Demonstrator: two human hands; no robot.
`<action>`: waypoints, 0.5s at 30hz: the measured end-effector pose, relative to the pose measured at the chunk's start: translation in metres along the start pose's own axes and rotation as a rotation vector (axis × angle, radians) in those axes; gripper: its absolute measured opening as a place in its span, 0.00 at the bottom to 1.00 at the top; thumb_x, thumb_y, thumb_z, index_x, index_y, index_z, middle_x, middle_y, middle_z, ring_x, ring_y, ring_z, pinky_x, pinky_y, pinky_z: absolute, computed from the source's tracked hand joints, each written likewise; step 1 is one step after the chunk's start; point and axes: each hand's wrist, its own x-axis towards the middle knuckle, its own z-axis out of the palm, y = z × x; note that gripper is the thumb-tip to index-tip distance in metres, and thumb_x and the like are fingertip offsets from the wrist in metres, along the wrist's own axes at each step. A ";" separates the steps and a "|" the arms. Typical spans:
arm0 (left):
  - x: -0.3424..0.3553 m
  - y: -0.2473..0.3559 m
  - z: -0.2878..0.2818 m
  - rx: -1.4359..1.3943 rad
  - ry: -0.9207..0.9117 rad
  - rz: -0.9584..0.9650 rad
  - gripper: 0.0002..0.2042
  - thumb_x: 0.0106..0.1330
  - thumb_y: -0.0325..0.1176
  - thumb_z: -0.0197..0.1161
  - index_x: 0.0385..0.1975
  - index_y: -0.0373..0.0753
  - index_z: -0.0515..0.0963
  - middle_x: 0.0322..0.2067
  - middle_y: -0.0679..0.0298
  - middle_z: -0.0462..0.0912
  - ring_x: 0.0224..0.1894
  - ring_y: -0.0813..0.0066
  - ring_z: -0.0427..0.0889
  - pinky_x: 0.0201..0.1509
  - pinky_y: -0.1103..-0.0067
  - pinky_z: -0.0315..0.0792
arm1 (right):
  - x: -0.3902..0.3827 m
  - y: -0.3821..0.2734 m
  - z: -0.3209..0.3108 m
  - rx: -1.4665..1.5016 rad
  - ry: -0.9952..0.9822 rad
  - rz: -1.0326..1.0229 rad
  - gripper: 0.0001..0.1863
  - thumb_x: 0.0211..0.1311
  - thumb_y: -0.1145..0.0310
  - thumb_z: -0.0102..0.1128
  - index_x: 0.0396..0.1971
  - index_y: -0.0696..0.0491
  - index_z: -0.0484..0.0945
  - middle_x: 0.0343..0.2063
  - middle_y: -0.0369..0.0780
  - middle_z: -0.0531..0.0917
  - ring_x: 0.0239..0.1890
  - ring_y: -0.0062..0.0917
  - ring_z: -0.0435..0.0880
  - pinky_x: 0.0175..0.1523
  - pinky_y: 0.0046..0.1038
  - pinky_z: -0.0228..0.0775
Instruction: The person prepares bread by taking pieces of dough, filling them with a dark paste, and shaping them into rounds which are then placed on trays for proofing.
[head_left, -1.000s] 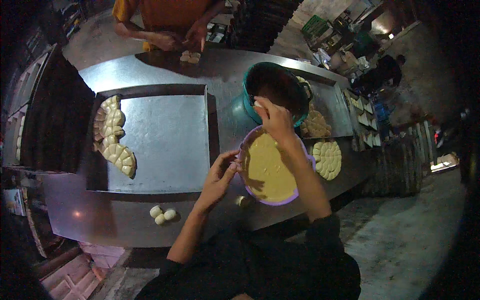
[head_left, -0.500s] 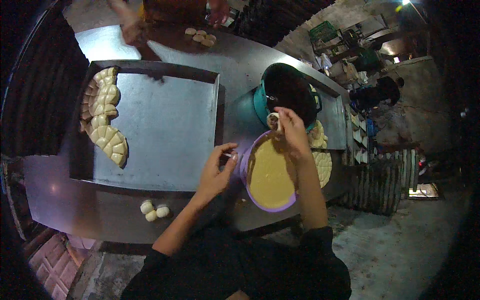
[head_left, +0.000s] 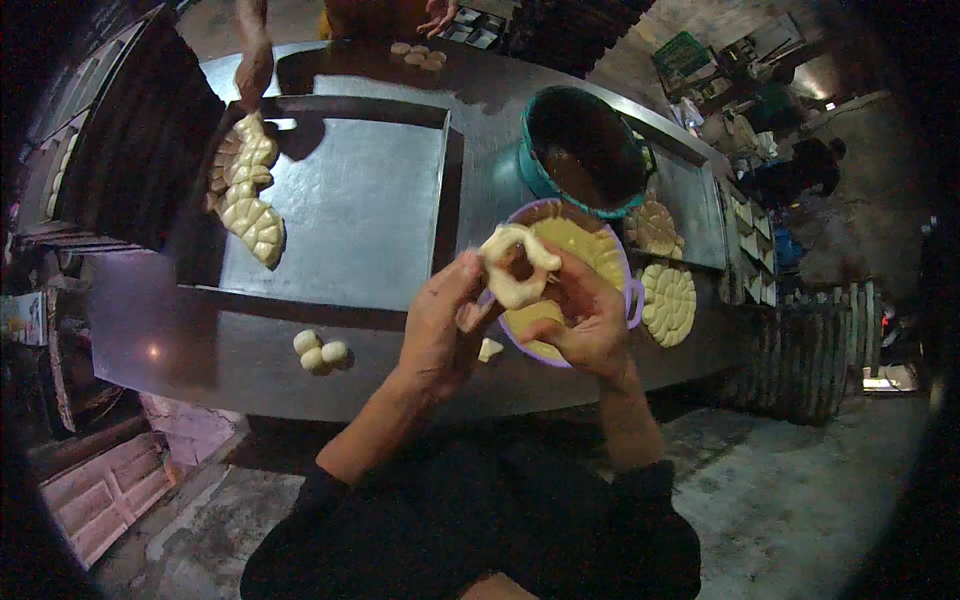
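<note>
As left hand [head_left: 440, 322] now joins right hand [head_left: 592, 322], dough [head_left: 514, 290] spread open

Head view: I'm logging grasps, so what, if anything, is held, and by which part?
A pale, roughly ring-shaped piece of dough, held by its rim: left hand at its left edge, right hand at its right.

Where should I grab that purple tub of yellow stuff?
Probably by the loop handle sticking out from the right of the purple tub, away from the yellow mixture. Reach down from above, because a scored dough round lies just right of the handle. The left rim is partly hidden behind the left hand and held dough, so I can't tell about a grip there.
</note>
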 end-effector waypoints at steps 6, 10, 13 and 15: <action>-0.032 -0.026 0.033 0.434 -0.267 0.310 0.25 0.64 0.28 0.66 0.62 0.33 0.71 0.61 0.63 0.66 0.61 0.73 0.69 0.62 0.78 0.67 | -0.031 -0.052 -0.026 -0.800 -0.067 -0.373 0.28 0.52 0.76 0.68 0.56 0.56 0.75 0.61 0.49 0.71 0.59 0.40 0.77 0.61 0.38 0.73; -0.059 -0.040 0.027 0.658 -0.290 0.299 0.23 0.66 0.33 0.66 0.60 0.34 0.74 0.62 0.60 0.66 0.59 0.74 0.71 0.57 0.80 0.69 | -0.063 -0.053 -0.035 -0.326 -0.055 -0.278 0.23 0.49 0.80 0.69 0.48 0.55 0.78 0.54 0.47 0.77 0.56 0.41 0.78 0.57 0.35 0.75; -0.074 -0.063 0.025 0.775 -0.222 0.481 0.24 0.66 0.37 0.66 0.60 0.34 0.73 0.63 0.59 0.67 0.54 0.75 0.76 0.52 0.82 0.72 | -0.082 -0.046 -0.031 -0.091 -0.043 -0.286 0.20 0.49 0.81 0.68 0.46 0.56 0.79 0.50 0.46 0.81 0.52 0.39 0.81 0.55 0.35 0.76; -0.083 -0.080 0.029 0.661 -0.092 0.512 0.22 0.71 0.41 0.60 0.58 0.31 0.75 0.56 0.60 0.75 0.48 0.78 0.79 0.49 0.83 0.73 | -0.089 -0.054 -0.034 -0.355 -0.123 -0.452 0.20 0.49 0.81 0.68 0.45 0.57 0.80 0.50 0.46 0.80 0.51 0.38 0.82 0.54 0.34 0.76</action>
